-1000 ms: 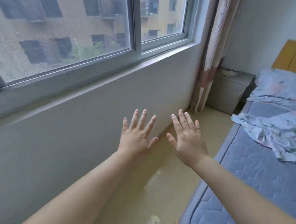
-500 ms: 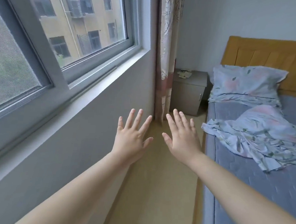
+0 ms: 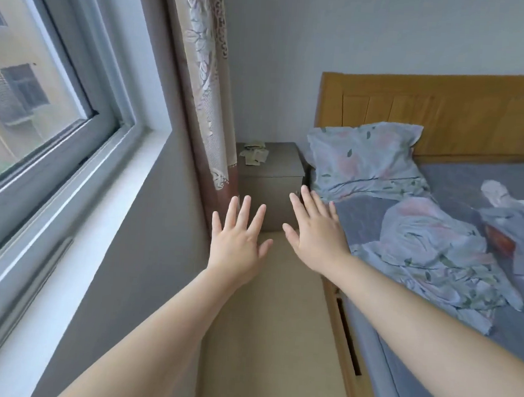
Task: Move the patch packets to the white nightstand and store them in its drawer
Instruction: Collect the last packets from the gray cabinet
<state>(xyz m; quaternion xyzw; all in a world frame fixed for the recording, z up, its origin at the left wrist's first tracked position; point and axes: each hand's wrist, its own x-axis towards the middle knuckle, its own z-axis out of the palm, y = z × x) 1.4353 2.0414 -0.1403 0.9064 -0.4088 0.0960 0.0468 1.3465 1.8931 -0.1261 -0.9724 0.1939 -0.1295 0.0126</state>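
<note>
Grey nightstand (image 3: pixel 280 165) now sits mid-view and nearer. A second ago it was small at the far edge, so I judge I am closing in for the pick-up, with nothing carried yet. The patch packets (image 3: pixel 254 154) lie scattered on its top, just beside the curtain (image 3: pixel 205 101). My left hand (image 3: pixel 235 246) and right hand (image 3: pixel 317 233) hover in front, short of the packets and touching nothing, fingers (image 3: pixel 245 206) straight, spread and empty.

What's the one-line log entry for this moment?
left hand: open, empty | right hand: open, empty | patch packets: on grey nightstand, not yet picked up
</note>
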